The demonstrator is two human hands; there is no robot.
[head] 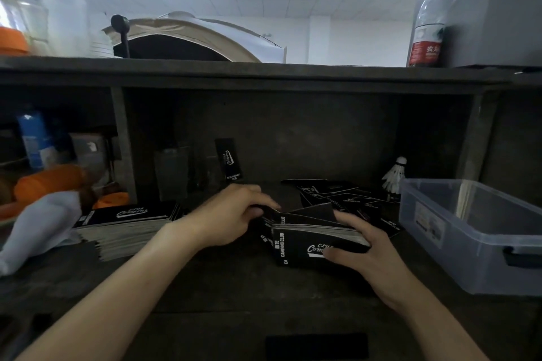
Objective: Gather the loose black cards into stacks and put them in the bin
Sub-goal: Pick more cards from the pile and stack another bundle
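Observation:
A thick stack of black cards (305, 240) with white "Camping Club" print sits at the middle of the dark shelf. My right hand (363, 255) grips its right end, thumb on top. My left hand (231, 215) pinches the cards at the stack's upper left edge. Loose black cards (349, 199) lie scattered behind the stack. Another spread pile of black cards (129, 221) lies to the left. One black card (230, 161) leans upright against the back. The clear plastic bin (469, 231) stands at the right.
A shuttlecock (394, 176) stands behind the bin. Clear glasses (171, 173) stand at the back left. A white cloth bundle (38, 228) and orange items (50, 180) lie at the left. A water bottle (428, 23) stands on the top ledge. A black card (316, 346) lies near the front edge.

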